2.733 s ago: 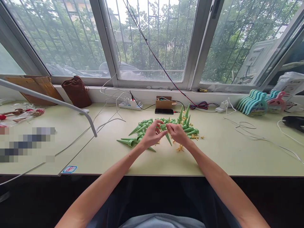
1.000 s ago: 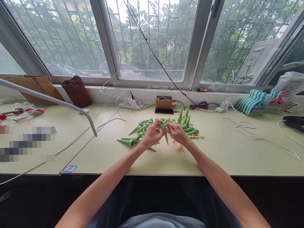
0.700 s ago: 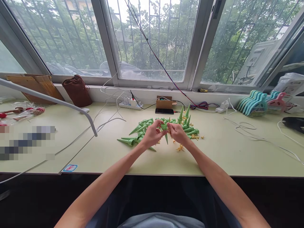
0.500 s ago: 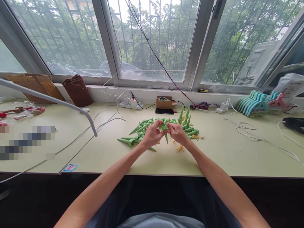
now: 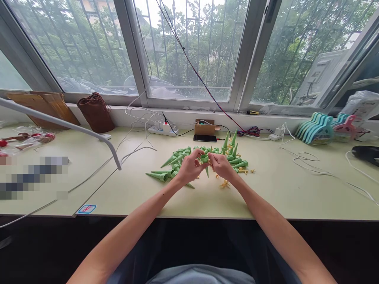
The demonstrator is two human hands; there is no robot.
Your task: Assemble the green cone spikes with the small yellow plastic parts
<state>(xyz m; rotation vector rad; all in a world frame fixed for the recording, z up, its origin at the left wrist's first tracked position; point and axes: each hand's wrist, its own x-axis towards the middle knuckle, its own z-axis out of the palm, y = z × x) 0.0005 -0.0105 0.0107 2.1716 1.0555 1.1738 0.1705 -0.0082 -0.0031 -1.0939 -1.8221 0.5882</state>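
My left hand (image 5: 191, 167) is closed round the cup-shaped top of a green watering spike (image 5: 204, 158), its point hanging down below the fingers. At the side of that cup, my right hand (image 5: 220, 163) pinches a small yellow valve, mostly hidden by the fingertips. Many more green watering spikes (image 5: 162, 177) lie in a pile to the left and behind both hands. Some spikes (image 5: 233, 140) stand point-up at the right, with yellow valves attached. Loose yellow valves (image 5: 225, 184) lie on the table near my right wrist.
A phone (image 5: 205, 138) and an open cardboard box (image 5: 205, 127) sit behind the pile. A power strip (image 5: 163, 130) stands by the window, with cables running across the table (image 5: 281, 197). Teal hangers (image 5: 318, 129) are at the right; a brown pouch (image 5: 96, 114) and grey lamp arm (image 5: 59, 120) at the left.
Both hands stay almost in place on the same spike, which tilts very slightly. The piles on the table look the same.
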